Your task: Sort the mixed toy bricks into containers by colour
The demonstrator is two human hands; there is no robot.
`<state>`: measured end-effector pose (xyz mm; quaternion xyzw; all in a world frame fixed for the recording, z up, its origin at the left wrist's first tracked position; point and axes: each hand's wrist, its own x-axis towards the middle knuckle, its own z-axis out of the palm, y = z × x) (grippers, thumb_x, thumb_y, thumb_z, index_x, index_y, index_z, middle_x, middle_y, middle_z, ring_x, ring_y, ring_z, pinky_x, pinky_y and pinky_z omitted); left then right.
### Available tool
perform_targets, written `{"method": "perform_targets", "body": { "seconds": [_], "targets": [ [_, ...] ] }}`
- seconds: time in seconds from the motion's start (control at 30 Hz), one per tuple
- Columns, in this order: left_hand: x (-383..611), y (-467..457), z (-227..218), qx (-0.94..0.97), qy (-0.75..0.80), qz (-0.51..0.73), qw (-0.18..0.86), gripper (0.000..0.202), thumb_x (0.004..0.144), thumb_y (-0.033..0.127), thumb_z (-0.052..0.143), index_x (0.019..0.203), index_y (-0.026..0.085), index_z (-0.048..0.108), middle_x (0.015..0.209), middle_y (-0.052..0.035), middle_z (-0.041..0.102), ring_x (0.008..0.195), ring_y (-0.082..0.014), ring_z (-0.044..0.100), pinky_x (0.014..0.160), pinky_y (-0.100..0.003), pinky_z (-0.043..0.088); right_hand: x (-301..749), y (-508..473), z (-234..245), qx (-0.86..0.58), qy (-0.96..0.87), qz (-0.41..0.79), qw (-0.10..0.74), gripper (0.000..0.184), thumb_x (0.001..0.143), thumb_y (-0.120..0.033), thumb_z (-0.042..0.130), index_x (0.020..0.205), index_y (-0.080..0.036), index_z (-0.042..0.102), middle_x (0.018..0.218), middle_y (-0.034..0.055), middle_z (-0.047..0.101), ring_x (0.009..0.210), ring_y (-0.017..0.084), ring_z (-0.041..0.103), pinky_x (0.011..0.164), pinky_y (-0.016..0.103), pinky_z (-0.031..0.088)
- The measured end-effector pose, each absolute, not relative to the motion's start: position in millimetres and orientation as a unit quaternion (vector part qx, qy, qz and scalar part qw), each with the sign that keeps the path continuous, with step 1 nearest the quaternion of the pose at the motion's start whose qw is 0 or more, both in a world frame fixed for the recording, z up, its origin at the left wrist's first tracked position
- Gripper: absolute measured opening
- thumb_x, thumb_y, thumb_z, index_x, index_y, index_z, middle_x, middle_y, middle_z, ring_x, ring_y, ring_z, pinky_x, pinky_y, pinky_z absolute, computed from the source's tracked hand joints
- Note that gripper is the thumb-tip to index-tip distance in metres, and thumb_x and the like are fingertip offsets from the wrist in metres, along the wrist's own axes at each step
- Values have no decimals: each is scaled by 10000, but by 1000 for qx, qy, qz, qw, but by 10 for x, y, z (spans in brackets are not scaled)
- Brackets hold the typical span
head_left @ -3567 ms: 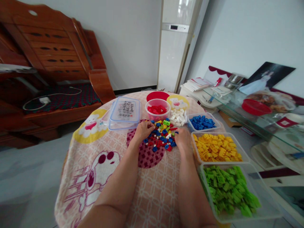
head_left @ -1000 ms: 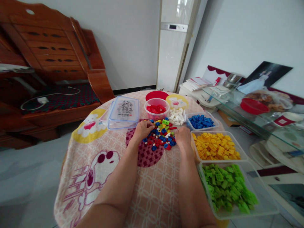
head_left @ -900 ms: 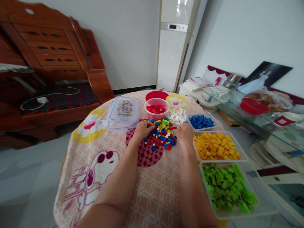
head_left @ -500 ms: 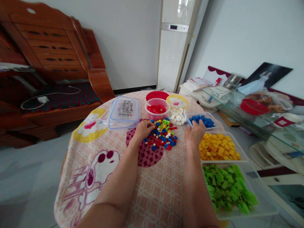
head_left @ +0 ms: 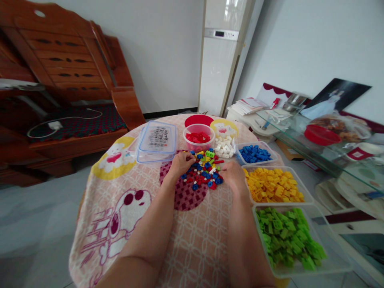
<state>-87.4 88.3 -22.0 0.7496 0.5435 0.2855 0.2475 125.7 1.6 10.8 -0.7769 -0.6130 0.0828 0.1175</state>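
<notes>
A heap of mixed small bricks [head_left: 204, 171], red, blue, yellow, green and white, lies in the middle of the round table. My left hand [head_left: 181, 163] rests at the heap's left edge with its fingers curled onto the bricks; what they hold is hidden. At the heap's right edge my right hand [head_left: 232, 176] lies knuckles up, fingers bent toward the bricks. Sorted bricks sit around: red ones in a round tub [head_left: 198, 138], a white pile [head_left: 224, 147], blue ones in a tray [head_left: 255, 154], yellow ones in a tray [head_left: 274, 185], green ones in a tray [head_left: 289, 236].
A clear lidded box [head_left: 156, 141] stands at the back left of the cartoon-print tablecloth [head_left: 120, 208]. A red lid [head_left: 198, 120] lies behind the red tub. A wooden bench [head_left: 66, 84] is to the left, a glass table [head_left: 324, 144] with dishes to the right.
Half a second ago my right hand was over the blue tray; it has come back left to the heap's right edge. My left hand has stayed at the heap.
</notes>
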Motion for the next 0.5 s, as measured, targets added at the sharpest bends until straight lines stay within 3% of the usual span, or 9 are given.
{"method": "perform_targets", "body": {
  "seconds": [0.3, 0.5],
  "targets": [
    [-879, 881, -215, 749, 542, 282, 257, 211, 806, 283, 598, 762, 157, 761, 625, -20, 682, 635, -160, 604, 608, -252, 384, 1271, 45, 19, -761, -631, 70, 131, 191, 815, -190, 654, 686, -224, 792, 723, 70, 756, 772, 209, 705, 685, 273, 462],
    [-882, 894, -214, 752, 541, 277, 256, 219, 800, 290, 597, 770, 155, 766, 630, -24, 688, 633, -160, 600, 603, -252, 382, 1288, 42, 67, -761, -603, 84, 224, 256, 785, -120, 593, 838, -204, 829, 871, 83, 798, 861, 227, 719, 767, 288, 489]
  ]
}}
